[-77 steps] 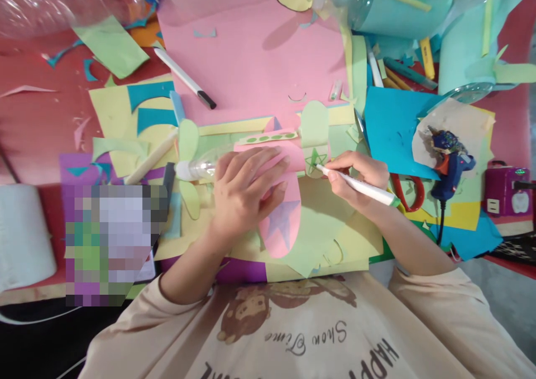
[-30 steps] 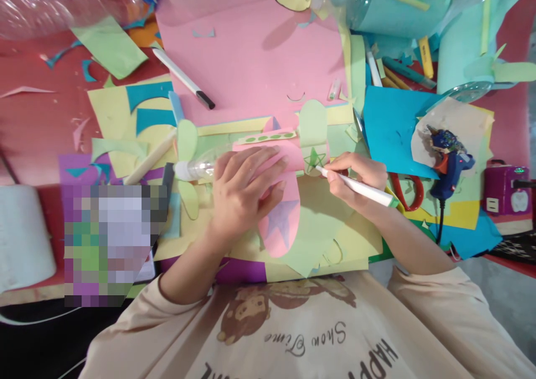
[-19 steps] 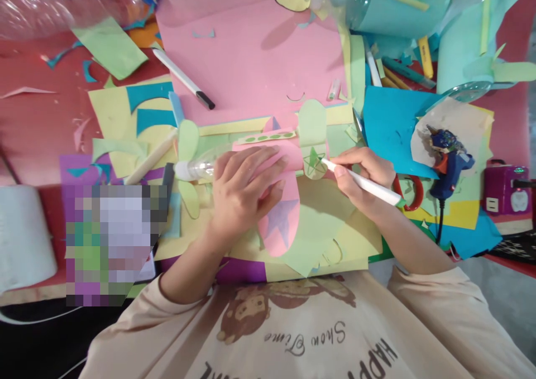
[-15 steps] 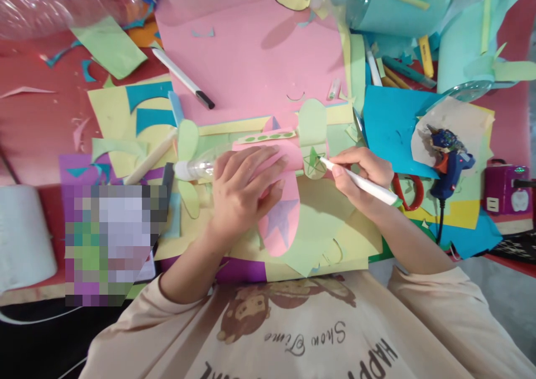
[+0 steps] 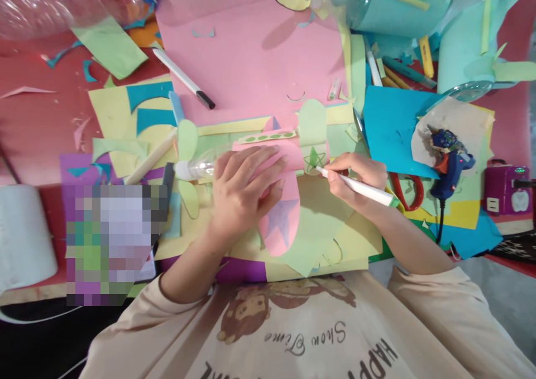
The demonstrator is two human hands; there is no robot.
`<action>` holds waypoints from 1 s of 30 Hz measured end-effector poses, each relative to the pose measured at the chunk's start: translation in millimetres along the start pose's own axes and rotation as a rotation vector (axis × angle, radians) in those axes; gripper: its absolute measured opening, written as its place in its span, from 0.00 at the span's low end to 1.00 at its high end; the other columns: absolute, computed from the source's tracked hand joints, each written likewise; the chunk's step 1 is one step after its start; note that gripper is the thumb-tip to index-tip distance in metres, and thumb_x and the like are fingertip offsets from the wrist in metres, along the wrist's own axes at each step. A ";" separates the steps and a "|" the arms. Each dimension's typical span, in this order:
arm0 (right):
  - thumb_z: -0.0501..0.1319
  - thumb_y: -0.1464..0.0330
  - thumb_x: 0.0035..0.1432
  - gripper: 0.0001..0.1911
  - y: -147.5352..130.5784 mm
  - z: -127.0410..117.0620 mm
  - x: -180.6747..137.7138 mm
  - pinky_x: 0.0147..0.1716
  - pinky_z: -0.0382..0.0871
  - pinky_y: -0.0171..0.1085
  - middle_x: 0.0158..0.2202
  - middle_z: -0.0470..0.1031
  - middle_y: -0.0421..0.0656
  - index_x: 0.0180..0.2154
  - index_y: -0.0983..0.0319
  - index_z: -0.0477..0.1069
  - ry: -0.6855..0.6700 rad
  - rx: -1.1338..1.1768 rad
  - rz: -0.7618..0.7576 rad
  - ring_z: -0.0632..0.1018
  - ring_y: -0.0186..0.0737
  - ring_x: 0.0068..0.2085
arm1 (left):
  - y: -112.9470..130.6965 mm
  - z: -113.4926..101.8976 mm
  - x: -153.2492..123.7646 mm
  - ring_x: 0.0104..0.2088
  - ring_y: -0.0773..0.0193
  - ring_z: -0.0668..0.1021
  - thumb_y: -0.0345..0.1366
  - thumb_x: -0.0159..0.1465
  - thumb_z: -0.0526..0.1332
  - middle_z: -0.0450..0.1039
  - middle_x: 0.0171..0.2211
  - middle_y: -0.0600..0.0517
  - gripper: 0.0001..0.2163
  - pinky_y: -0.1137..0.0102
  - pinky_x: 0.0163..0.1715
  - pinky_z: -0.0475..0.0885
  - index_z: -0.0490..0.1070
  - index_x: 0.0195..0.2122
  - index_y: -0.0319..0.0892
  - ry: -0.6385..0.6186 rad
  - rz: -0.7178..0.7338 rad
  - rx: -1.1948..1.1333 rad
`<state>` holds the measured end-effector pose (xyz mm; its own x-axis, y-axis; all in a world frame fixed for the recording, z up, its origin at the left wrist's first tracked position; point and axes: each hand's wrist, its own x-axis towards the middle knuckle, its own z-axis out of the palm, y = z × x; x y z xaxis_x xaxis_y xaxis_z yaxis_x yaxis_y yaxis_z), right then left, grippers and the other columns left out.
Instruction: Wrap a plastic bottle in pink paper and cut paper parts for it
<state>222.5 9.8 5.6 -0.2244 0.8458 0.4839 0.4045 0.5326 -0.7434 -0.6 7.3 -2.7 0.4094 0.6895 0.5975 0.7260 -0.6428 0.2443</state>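
A clear plastic bottle (image 5: 204,169) wrapped in pink paper lies on its side, with its white cap to the left. My left hand (image 5: 247,186) is laid over the pink wrap, fingers curved round it, holding it down. Paper wings stick out from it, and the pink wing (image 5: 280,228) carries a purple star. On the pale green paper tail (image 5: 313,122) is a drawn star (image 5: 315,158), partly coloured green. My right hand (image 5: 355,178) pinches a white felt-tip marker (image 5: 368,191) with a green end; its tip touches the star's lower left part.
A blue glue gun (image 5: 452,169) rests on paper at the right, beside red-handled scissors (image 5: 412,195). A black-tipped marker (image 5: 184,78) lies on pink paper (image 5: 251,44). Paper-wrapped bottles (image 5: 463,49) stand at the upper right. A white roll (image 5: 25,236) is at the left edge.
My right hand and the marker have shifted slightly left and downward, from the star's upper part to its lower part. The green patch looks a little larger. My left hand stays put.
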 end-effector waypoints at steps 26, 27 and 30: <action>0.60 0.71 0.56 0.04 -7.5 -6.8 3.7 0.19 0.63 0.31 0.21 0.73 0.36 0.29 0.60 0.69 0.034 -0.029 0.043 0.72 0.30 0.21 | 0.2 -1.2 0.1 0.46 0.56 0.78 0.31 0.60 0.61 0.78 0.45 0.47 0.13 0.60 0.43 0.70 0.72 0.47 0.45 -0.026 0.026 0.030; 0.60 0.71 0.56 0.04 -7.4 -6.7 3.5 0.19 0.63 0.31 0.20 0.73 0.35 0.29 0.59 0.69 0.035 -0.032 0.042 0.72 0.30 0.21 | 0.1 -1.2 0.3 0.45 0.56 0.78 0.31 0.60 0.62 0.78 0.45 0.46 0.13 0.60 0.42 0.70 0.72 0.46 0.44 -0.026 0.033 0.034; 0.60 0.71 0.57 0.04 -7.8 -7.1 2.9 0.19 0.62 0.31 0.21 0.74 0.36 0.29 0.60 0.69 0.024 -0.055 0.076 0.72 0.30 0.22 | 0.3 -1.1 0.7 0.45 0.57 0.79 0.32 0.60 0.61 0.79 0.45 0.48 0.12 0.60 0.42 0.71 0.72 0.46 0.46 -0.015 0.028 0.045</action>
<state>225.0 8.0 16.0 -0.1701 0.8823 0.4389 0.4676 0.4643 -0.7522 -0.8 7.1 -1.3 0.4378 0.6765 0.5922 0.7381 -0.6466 0.1929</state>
